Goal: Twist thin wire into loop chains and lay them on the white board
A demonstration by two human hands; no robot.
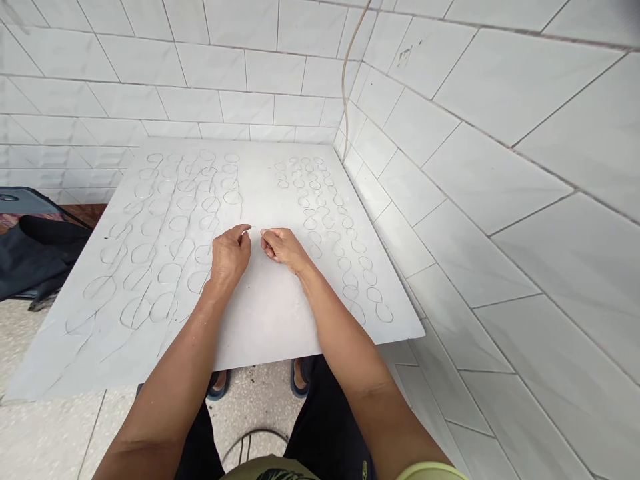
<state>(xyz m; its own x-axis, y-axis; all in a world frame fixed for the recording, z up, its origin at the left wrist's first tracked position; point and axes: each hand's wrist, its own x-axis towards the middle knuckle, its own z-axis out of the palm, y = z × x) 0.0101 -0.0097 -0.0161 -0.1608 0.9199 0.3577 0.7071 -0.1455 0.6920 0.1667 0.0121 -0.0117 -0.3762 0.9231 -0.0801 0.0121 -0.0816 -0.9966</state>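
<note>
Left hand (231,255) and right hand (281,247), both with fingers curled, were close together but apart above the counter's (270,327) middle; whether they gripped anything, I could not tell. Ringed wires (181,259) lay on the counter's left part, figure-eight wire loops (369,269) on its right.

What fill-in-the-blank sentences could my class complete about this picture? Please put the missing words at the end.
1. The left hand is nearer the dark cloth than the ____ hand is.
2. On the board, a strip without loops runs ____ the two groups of loops.
3. The cord hangs near the ____ where two tiled walls meet.

Missing words: right; between; corner.
</note>
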